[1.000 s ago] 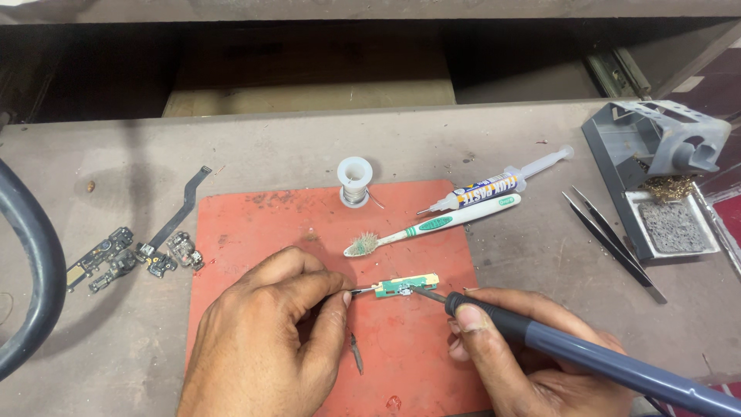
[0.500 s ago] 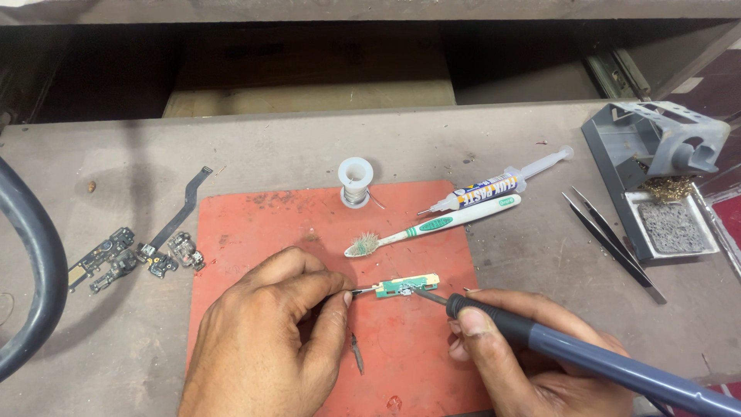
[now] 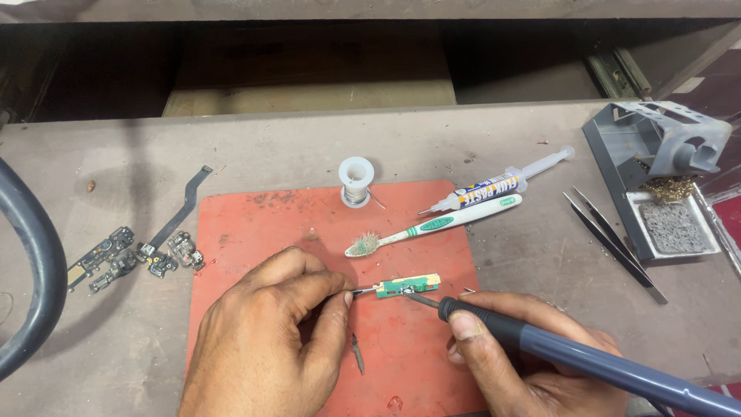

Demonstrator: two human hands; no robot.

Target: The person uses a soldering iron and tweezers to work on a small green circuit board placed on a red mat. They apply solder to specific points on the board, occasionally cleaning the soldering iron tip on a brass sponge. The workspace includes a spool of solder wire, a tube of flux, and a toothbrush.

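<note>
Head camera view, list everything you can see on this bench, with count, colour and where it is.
Work mat: one, red, centre of bench.
Small circuit board: one, green, on the mat between the hands.
Tweezers: one, metal, gripping the board's left end.
Soldering iron: one, blue-grey handle, tip on the board.
Toothbrush: one, white and green, mat's upper right.
Syringe: one, clear, just beyond the toothbrush.
Solder spool: one, white, mat's top edge.
Spare tweezers: one pair, dark, right of the mat.
Iron stand: one, grey, far right.
Loose board parts: several, dark, left of the mat.
Left hand: holding the tweezers.
Right hand: holding the soldering iron.
</note>
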